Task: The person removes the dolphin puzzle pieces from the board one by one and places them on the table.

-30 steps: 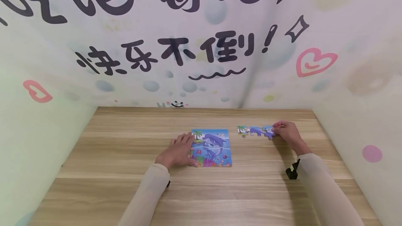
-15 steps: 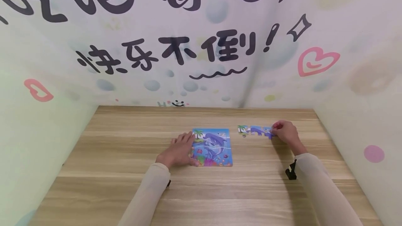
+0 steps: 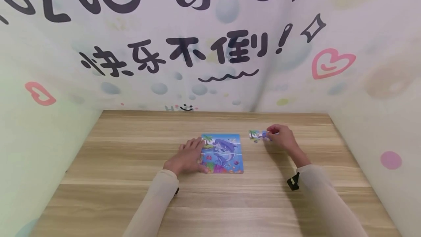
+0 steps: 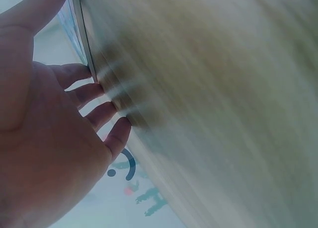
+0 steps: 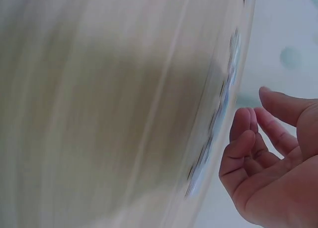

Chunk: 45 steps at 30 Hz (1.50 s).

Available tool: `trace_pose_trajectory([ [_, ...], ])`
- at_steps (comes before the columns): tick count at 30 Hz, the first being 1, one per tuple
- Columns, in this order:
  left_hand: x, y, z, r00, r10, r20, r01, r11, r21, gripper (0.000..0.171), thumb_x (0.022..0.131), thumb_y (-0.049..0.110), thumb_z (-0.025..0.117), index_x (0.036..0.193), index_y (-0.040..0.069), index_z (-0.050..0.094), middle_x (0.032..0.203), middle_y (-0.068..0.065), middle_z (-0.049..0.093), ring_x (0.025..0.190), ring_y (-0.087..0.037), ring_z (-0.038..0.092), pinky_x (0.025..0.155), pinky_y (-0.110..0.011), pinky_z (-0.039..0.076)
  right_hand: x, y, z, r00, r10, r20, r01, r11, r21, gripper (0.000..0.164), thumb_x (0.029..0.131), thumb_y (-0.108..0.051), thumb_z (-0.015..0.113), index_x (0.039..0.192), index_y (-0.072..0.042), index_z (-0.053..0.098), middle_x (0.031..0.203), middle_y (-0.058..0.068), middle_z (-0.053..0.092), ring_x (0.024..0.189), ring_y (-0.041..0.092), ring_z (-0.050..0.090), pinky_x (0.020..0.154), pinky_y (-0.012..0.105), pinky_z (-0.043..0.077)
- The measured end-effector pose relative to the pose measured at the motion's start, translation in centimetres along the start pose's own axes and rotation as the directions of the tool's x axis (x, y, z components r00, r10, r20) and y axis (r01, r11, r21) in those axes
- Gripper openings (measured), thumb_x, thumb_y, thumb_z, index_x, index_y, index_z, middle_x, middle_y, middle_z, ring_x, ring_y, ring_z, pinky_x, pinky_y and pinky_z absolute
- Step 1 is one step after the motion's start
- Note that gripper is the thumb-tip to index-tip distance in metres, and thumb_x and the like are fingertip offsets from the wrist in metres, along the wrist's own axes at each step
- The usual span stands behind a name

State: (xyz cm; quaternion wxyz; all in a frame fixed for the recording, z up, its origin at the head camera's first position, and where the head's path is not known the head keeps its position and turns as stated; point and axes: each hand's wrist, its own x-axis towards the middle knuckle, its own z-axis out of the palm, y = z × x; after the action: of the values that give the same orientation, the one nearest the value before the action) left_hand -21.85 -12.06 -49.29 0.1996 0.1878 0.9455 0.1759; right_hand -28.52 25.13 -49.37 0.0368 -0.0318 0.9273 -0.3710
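Observation:
A square dolphin puzzle [image 3: 227,156] lies flat on the table, its picture showing two dolphins and a palm tree. My left hand [image 3: 185,156] rests along its left side, thumb by the near left corner. In the left wrist view, the fingertips of this hand [image 4: 54,138] touch the puzzle's edge and the wood. To the right of the puzzle lie a palm-tree puzzle piece [image 3: 253,135] and a dolphin piece [image 3: 264,135]. My right hand [image 3: 284,140] is over the right part of this row and hides some of it. The right wrist view shows its thumb apart from bent fingers, holding nothing.
The wooden table [image 3: 210,202] is enclosed by a printed back wall [image 3: 210,98] and side walls. A low row of flat pieces [image 5: 213,128] runs along the tabletop in the right wrist view.
My right hand has moved left along the row, from the rightmost piece to beside the dolphin piece, covering the right end. My left hand and the puzzle have stayed put.

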Motion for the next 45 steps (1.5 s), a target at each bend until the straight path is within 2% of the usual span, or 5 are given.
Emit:
trace_pose_trajectory([
  [11, 0.0, 0.0, 0.1, 1.000, -0.007, 0.002, 0.007, 1.000, -0.005, 0.109, 0.080, 0.052, 0.077, 0.159, 0.007, 0.017, 0.167, -0.013, 0.007, 0.153, -0.036, 0.008, 0.121, -0.057, 0.011, -0.2, -4.8, 5.5, 0.989, -0.103, 0.103, 0.101, 0.995, 0.019, 0.021, 0.091, -0.011, 0.069, 0.108, 0.001, 0.071, 0.094, 0.013, 0.071, 0.089, 0.027, 0.067, 0.076, 0.036, 0.055],
  [25, 0.2, 0.0, 0.1, 1.000, -0.003, 0.009, 0.003, 1.000, -0.001, 0.110, 0.080, 0.054, 0.077, 0.159, 0.006, 0.017, 0.167, -0.014, 0.009, 0.152, -0.036, 0.010, 0.120, -0.057, 0.014, -0.9, -10.1, 10.7, 0.938, -0.247, 0.244, 0.255, 0.967, -0.003, 0.021, 0.091, -0.012, 0.070, 0.110, -0.005, 0.074, 0.085, 0.002, 0.069, 0.078, 0.014, 0.063, 0.070, 0.030, 0.053],
  [30, 0.1, 0.0, 0.1, 1.000, 0.005, 0.003, -0.005, 1.000, 0.004, 0.109, 0.079, 0.053, 0.077, 0.159, 0.006, 0.018, 0.166, -0.015, 0.010, 0.152, -0.036, 0.011, 0.118, -0.057, 0.015, -1.3, -11.7, 12.0, 0.913, -0.243, 0.327, 0.277, 0.959, -0.061, 0.030, 0.090, -0.016, 0.072, 0.118, -0.005, 0.071, 0.084, 0.000, 0.068, 0.074, 0.011, 0.058, 0.070, 0.029, 0.051],
  [37, 0.3, 0.0, 0.1, 1.000, 0.008, -0.001, -0.008, 0.999, 0.031, 0.108, 0.081, 0.055, 0.075, 0.159, 0.006, 0.018, 0.166, -0.014, 0.010, 0.152, -0.036, 0.012, 0.117, -0.057, 0.017, -1.8, -13.3, 12.7, 0.922, -0.193, 0.335, 0.274, 0.938, -0.214, 0.028, 0.086, -0.023, 0.077, 0.110, -0.011, 0.071, 0.088, 0.001, 0.071, 0.077, 0.015, 0.064, 0.068, 0.034, 0.053],
  [45, 0.4, -0.1, 0.1, 1.000, -0.003, -0.004, 0.003, 0.999, 0.036, 0.108, 0.081, 0.054, 0.076, 0.159, 0.006, 0.018, 0.167, -0.014, 0.010, 0.152, -0.035, 0.012, 0.118, -0.056, 0.017, -1.8, -13.9, 12.8, 0.925, -0.177, 0.335, 0.246, 0.953, -0.177, 0.021, 0.086, -0.017, 0.078, 0.102, -0.011, 0.065, 0.090, 0.003, 0.066, 0.077, 0.017, 0.059, 0.069, 0.034, 0.050],
])
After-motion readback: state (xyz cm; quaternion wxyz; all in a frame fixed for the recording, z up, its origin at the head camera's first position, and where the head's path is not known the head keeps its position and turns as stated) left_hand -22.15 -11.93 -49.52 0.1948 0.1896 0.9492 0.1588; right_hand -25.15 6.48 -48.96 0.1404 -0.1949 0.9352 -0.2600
